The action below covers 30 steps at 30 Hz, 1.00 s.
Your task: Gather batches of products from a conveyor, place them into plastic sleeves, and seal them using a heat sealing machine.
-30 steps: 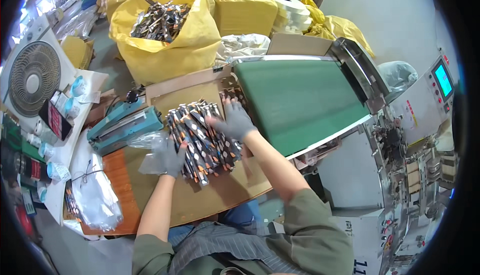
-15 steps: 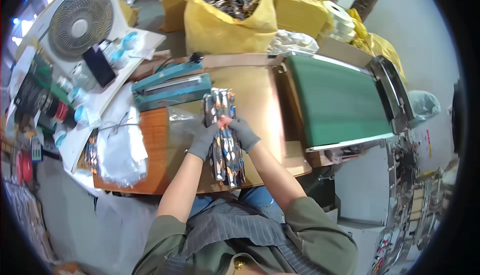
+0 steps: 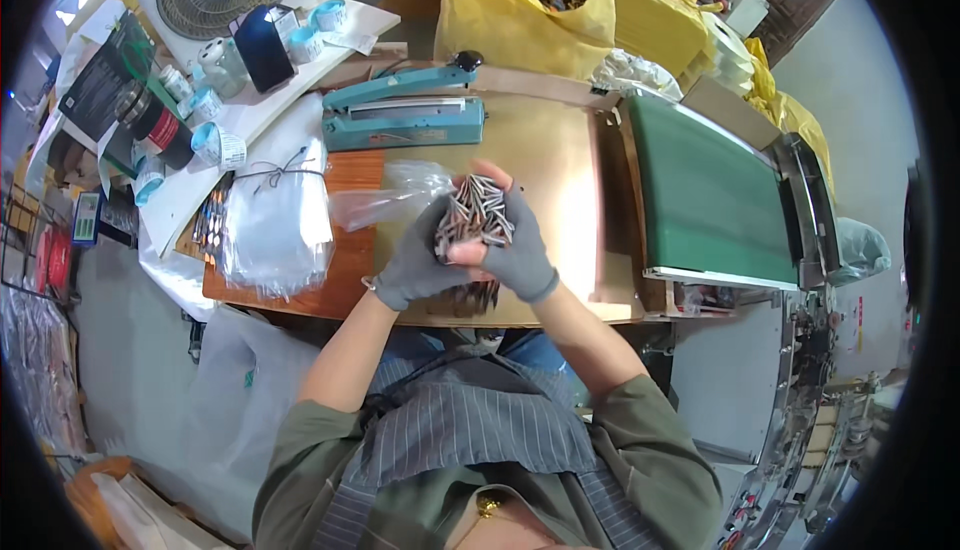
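Between both palms I grip a thick bundle of long, slim, dark items [image 3: 480, 212], their narrow silvery ends turned up toward me. What kind of items they are I cannot make out. My left hand [image 3: 418, 255], in a grey glove with bare fingertips, wraps the bundle's left side. On its right side, my right hand [image 3: 526, 248] closes round it in a matching glove. Lower parts of the bundle show beneath the wrists. A clear plastic bag [image 3: 390, 193] lies on the table just left of the bundle, partly behind my left hand.
A blue bar heat sealer [image 3: 405, 128] stands at the table's back. Clear bags [image 3: 275, 220] are stacked at left, beside a shelf [image 3: 270, 110] with a phone, bottles and tape rolls. A green conveyor belt [image 3: 710, 190] is at right. Beyond the table stands a yellow sack [image 3: 525, 25].
The bundle lay lengthwise, its long sides showing; now it is tipped up with the ends facing me. Both hands have shifted their hold around it. The whole view has moved slightly.
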Tool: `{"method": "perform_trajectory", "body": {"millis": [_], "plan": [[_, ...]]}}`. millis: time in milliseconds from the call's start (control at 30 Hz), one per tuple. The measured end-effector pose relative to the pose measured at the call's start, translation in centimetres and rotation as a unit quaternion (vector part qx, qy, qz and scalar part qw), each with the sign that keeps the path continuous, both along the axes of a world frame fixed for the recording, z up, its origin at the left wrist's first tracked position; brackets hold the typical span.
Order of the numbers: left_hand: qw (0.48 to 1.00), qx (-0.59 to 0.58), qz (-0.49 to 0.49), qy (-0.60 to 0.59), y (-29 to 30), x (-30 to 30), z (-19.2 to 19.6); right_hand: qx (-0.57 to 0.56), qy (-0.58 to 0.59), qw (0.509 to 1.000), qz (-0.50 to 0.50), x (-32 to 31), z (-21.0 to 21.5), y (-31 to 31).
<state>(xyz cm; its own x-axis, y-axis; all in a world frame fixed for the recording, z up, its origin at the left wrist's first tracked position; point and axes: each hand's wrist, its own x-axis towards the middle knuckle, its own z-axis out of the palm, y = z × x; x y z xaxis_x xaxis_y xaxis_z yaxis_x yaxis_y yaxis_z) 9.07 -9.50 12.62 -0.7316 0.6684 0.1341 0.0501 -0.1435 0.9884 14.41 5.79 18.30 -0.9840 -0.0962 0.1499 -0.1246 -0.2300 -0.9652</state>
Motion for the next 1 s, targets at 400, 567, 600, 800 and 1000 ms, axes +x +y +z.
{"method": "perform_trajectory", "body": {"millis": [400,567,600,800,1000], "plan": [[0.863,0.28,-0.088,-0.411,-1.4,6.6,-6.2,-0.161,-0.147,0.946,0.241,-1.5,-3.6,-1.7],[0.941,0.126,0.175,-0.26,-5.0,1.5,-0.9,-0.204,-0.123,0.949,0.208,-1.0,-5.4,-0.7],[0.969,0.062,0.223,-0.087,-4.5,1.5,0.7,-0.206,-0.16,0.936,0.237,-1.5,-5.6,-1.2],[0.897,-0.089,0.272,0.337,-2.4,6.3,3.1,-0.194,-0.104,0.971,0.095,-0.8,-8.1,-1.3],[0.926,-0.111,0.245,0.265,-5.6,11.4,-3.0,-0.168,-0.294,0.932,0.127,10.9,-12.8,-0.3]]}}
